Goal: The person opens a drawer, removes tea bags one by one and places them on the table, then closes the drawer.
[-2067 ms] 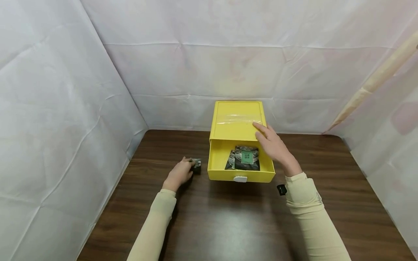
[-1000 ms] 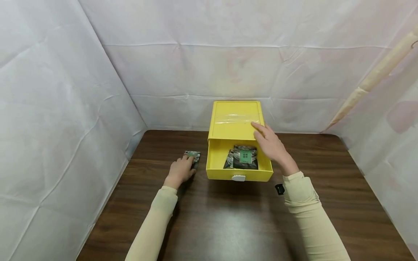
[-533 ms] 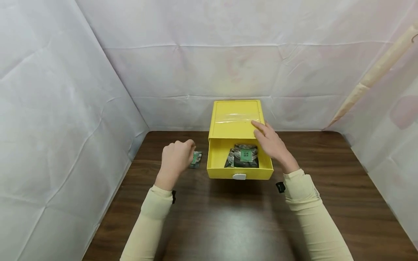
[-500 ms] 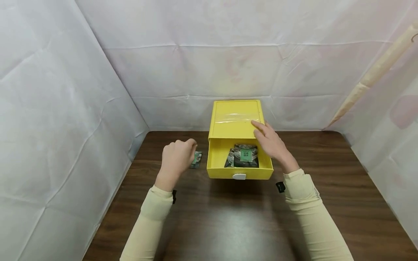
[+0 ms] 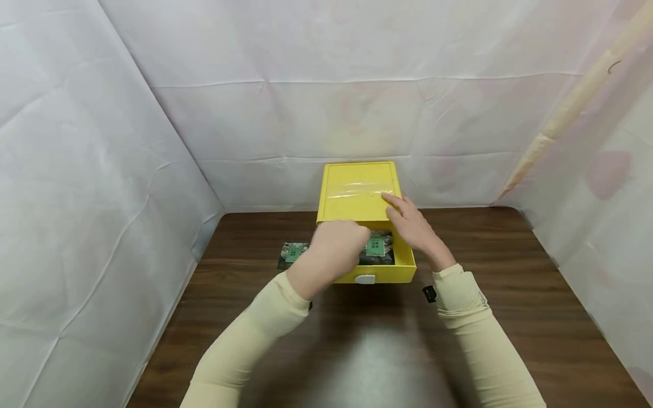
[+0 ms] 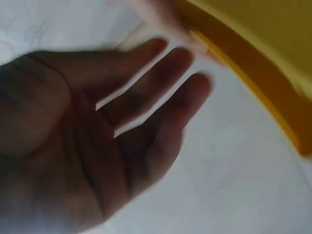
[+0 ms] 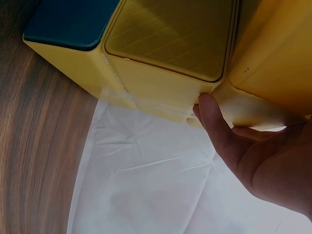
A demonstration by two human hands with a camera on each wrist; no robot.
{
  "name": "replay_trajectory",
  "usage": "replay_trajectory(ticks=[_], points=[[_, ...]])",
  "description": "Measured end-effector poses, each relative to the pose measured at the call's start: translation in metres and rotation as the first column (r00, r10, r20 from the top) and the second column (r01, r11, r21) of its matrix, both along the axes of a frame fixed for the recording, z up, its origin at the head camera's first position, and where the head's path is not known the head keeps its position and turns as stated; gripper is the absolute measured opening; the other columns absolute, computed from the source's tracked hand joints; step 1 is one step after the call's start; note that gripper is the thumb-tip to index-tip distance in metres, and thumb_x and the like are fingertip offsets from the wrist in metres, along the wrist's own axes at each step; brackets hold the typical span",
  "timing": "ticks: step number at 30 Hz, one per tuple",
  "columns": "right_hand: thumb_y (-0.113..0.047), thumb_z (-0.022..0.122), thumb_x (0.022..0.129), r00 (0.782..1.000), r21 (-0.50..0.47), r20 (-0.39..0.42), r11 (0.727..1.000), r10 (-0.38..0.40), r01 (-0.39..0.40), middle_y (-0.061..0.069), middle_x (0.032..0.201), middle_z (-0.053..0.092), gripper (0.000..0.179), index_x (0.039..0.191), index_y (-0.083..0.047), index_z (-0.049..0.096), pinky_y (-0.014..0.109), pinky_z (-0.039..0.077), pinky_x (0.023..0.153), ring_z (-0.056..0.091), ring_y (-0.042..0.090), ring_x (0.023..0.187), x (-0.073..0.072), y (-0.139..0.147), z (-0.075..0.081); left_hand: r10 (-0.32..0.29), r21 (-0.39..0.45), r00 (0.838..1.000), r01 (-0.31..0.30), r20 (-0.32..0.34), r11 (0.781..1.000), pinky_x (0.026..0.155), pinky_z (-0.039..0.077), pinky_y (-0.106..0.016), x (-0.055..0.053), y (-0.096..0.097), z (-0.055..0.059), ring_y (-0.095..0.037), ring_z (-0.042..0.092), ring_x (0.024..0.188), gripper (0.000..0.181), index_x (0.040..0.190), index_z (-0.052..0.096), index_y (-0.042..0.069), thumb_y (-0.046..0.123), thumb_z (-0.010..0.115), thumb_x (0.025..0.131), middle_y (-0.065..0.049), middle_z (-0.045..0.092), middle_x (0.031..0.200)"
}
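A yellow box stands against the back cloth, its drawer pulled out. Inside the drawer lies a black packet with a green label; my left hand covers the drawer's left part. That left hand is above the drawer front, knuckles up. In the left wrist view its fingers are loosely bent and spread, with nothing seen between them. My right hand rests on the box's right top edge, fingers fairly straight. A similar packet lies flat on the table, left of the box.
The brown wooden table carries the box. White cloth walls enclose the back and sides. A white knob sits on the drawer front. The right wrist view shows a dark blue panel on the yellow box.
My left hand has lifted from the packet on the table and moved right, over the drawer. The packet's green label now shows fully. My right hand has kept its place on the box.
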State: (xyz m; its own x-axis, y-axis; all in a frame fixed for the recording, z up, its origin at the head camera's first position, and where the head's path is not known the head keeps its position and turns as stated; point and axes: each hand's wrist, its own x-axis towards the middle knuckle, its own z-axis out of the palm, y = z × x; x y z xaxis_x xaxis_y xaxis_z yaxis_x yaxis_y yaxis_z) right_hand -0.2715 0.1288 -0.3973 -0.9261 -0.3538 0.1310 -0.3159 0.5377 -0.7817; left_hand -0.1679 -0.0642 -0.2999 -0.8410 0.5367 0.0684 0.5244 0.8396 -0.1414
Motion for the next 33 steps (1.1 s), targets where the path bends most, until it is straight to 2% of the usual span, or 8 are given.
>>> replay_trajectory(ticks=[3, 7, 12, 16, 20, 25, 27, 33], points=[[-0.041, 0.031, 0.105, 1.000, -0.006, 0.004, 1.000, 0.002, -0.002, 0.011, 0.161, 0.007, 0.052, 0.153, -0.021, 0.034, 0.061, 0.020, 0.108, 0.009, 0.034, 0.145, -0.002, 0.000, 0.001, -0.039, -0.014, 0.986, 0.041, 0.162, 0.999, 0.065, 0.054, -0.036, -0.016, 0.016, -0.009, -0.014, 0.062, 0.078, 0.016, 0.105, 0.071, 0.020, 0.014, 0.067, 0.091, 0.006, 0.067, 0.089], [-0.042, 0.030, 0.106, 1.000, -0.005, 0.017, 1.000, 0.009, -0.009, 0.014, 0.161, 0.004, 0.052, 0.153, -0.022, 0.032, 0.064, 0.014, 0.109, 0.003, 0.034, 0.146, -0.003, 0.001, 0.001, -0.072, 0.015, 0.946, 0.071, 0.317, 0.997, 0.080, 0.052, -0.034, -0.037, 0.024, -0.025, -0.011, 0.061, 0.099, 0.036, 0.123, 0.068, 0.023, 0.025, 0.075, 0.087, 0.008, 0.066, 0.115], [-0.041, 0.030, 0.106, 1.000, -0.005, 0.016, 1.000, 0.007, -0.006, 0.013, 0.161, 0.004, 0.051, 0.153, -0.022, 0.033, 0.064, 0.014, 0.109, 0.006, 0.035, 0.145, -0.004, 0.005, -0.001, -0.125, 0.021, 0.906, 0.127, 0.405, 0.992, 0.087, 0.047, -0.027, -0.057, 0.031, -0.039, -0.009, 0.058, 0.101, 0.044, 0.129, 0.064, 0.018, 0.026, 0.076, 0.087, 0.005, 0.064, 0.120], [-0.040, 0.029, 0.105, 1.000, 0.002, 0.017, 1.000, -0.006, 0.006, 0.010, 0.161, 0.005, 0.051, 0.153, -0.022, 0.033, 0.062, 0.018, 0.109, 0.010, 0.034, 0.145, -0.004, 0.012, -0.005, -0.114, -0.017, 0.893, 0.134, 0.435, 0.991, 0.082, 0.046, -0.026, -0.063, 0.041, -0.049, -0.010, 0.055, 0.096, 0.040, 0.129, 0.062, 0.020, 0.017, 0.071, 0.090, 0.005, 0.063, 0.112], [-0.041, 0.029, 0.106, 1.000, -0.001, 0.017, 1.000, -0.022, 0.022, 0.009, 0.161, 0.006, 0.051, 0.153, -0.022, 0.033, 0.062, 0.018, 0.108, 0.010, 0.035, 0.145, -0.002, 0.019, -0.009, -0.109, -0.033, 0.897, 0.136, 0.427, 0.990, 0.077, 0.043, -0.027, -0.064, 0.048, -0.056, -0.012, 0.050, 0.091, 0.035, 0.124, 0.063, 0.020, 0.009, 0.066, 0.091, 0.004, 0.059, 0.106], [-0.041, 0.030, 0.105, 0.999, -0.001, 0.017, 0.999, -0.037, 0.037, 0.009, 0.161, 0.007, 0.051, 0.153, -0.023, 0.033, 0.062, 0.019, 0.108, 0.011, 0.035, 0.145, 0.001, 0.024, -0.012, -0.071, -0.061, 0.903, 0.107, 0.424, 0.992, 0.084, 0.047, -0.029, -0.060, 0.050, -0.060, -0.011, 0.053, 0.105, 0.040, 0.134, 0.060, 0.023, 0.019, 0.064, 0.094, 0.003, 0.058, 0.124], [-0.042, 0.030, 0.105, 0.999, 0.003, 0.010, 0.999, -0.037, 0.037, 0.009, 0.161, 0.008, 0.051, 0.153, -0.023, 0.034, 0.062, 0.019, 0.108, 0.011, 0.035, 0.145, 0.001, 0.024, -0.011, -0.052, -0.060, 0.915, 0.083, 0.401, 0.995, 0.083, 0.049, -0.031, -0.059, 0.049, -0.060, -0.012, 0.055, 0.106, 0.039, 0.136, 0.058, 0.023, 0.022, 0.060, 0.097, 0.002, 0.057, 0.127], [-0.040, 0.031, 0.106, 1.000, -0.007, -0.016, 1.000, 0.000, 0.000, 0.011, 0.161, 0.008, 0.051, 0.153, -0.021, 0.034, 0.062, 0.019, 0.108, 0.011, 0.036, 0.145, -0.001, 0.018, -0.005, -0.061, -0.033, 0.964, 0.071, 0.257, 0.997, 0.078, 0.052, -0.034, -0.056, 0.038, -0.061, -0.013, 0.058, 0.091, 0.029, 0.124, 0.064, 0.021, 0.013, 0.054, 0.098, 0.001, 0.062, 0.108]])
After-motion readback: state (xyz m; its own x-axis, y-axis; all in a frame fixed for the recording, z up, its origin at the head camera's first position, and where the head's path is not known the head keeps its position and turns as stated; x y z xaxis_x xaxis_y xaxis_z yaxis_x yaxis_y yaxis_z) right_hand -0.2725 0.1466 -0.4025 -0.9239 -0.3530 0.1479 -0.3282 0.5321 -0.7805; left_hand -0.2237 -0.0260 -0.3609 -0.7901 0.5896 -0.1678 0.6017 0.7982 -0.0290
